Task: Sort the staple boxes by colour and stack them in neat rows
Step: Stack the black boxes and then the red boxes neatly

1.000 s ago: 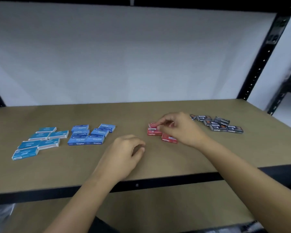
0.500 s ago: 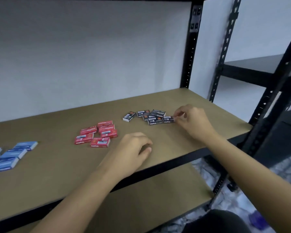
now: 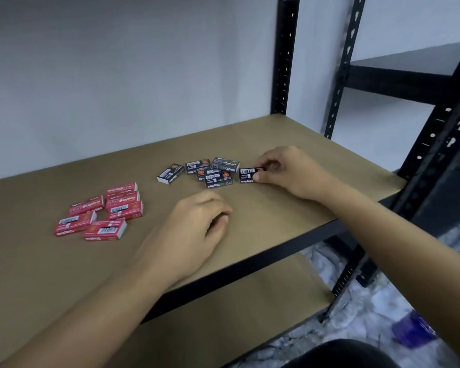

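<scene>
On the tan fibreboard shelf (image 3: 250,216) of the black metal rack, the head camera shows the colours already split into groups, so this looks like the tidying step for the black pile. The right hand (image 3: 284,172) is pinching the small black cardboard staple box (image 3: 247,175) at the right end of the loose cluster of black staple boxes (image 3: 210,171), thumb and fingertips closed on it. The box sits just beside the others, and whether it's lifted or still resting on the shelf is hard to tell. The left hand (image 3: 197,227) rests loosely curled on the shelf, holding nothing I can see. The red cardboard staple boxes (image 3: 101,211) lie further left, roughly grouped but crooked. Next move probably means squaring this box up against its neighbours into a row or stack.
</scene>
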The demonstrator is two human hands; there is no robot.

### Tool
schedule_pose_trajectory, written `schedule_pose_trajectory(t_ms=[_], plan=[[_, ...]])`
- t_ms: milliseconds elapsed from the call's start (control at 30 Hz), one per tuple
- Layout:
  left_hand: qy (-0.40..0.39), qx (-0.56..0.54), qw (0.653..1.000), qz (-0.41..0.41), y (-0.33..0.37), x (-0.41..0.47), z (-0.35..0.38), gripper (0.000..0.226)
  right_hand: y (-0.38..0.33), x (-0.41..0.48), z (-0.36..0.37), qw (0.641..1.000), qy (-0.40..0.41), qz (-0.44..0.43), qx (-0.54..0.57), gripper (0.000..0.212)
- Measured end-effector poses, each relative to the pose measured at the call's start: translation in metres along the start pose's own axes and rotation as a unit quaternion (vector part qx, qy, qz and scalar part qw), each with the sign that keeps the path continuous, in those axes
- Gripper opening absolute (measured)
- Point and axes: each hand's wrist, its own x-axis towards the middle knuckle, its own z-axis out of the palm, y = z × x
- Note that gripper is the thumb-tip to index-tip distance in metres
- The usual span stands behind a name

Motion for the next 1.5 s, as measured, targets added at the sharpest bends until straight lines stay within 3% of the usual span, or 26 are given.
schedule_pose_trajectory(t_ms=[233,533,633,800,1067,1200,1500], plan=[[0.005,0.005,1.0,-0.003,0.002,0.0,0.0,0.014,0.009,-0.004,-0.015,0.994,-0.031,-0.002,0.104,0.027],[0.004,-0.001,1.0,-0.001,0.001,-0.001,0.001,0.017,0.003,-0.008,-0.011,0.991,-0.015,-0.016,0.134,0.024],[0.007,-0.006,1.0,-0.003,0.001,-0.001,0.002,0.017,0.002,-0.007,-0.013,0.993,0.017,-0.002,0.115,0.013],[0.011,-0.016,1.0,-0.007,0.001,-0.002,0.002,0.017,0.003,-0.014,-0.014,0.993,-0.044,-0.017,0.111,0.006],[0.006,-0.017,1.0,-0.006,0.0,-0.002,0.001,0.018,0.009,-0.011,-0.015,0.988,-0.034,0.006,0.148,0.031],[0.004,-0.016,1.0,-0.009,0.001,-0.002,0.001,0.018,0.005,-0.006,-0.016,0.995,-0.084,-0.003,0.055,0.019],[0.004,-0.018,1.0,0.001,-0.003,-0.001,0.003,0.021,-0.003,-0.005,-0.014,0.992,-0.024,-0.03,0.117,0.019]])
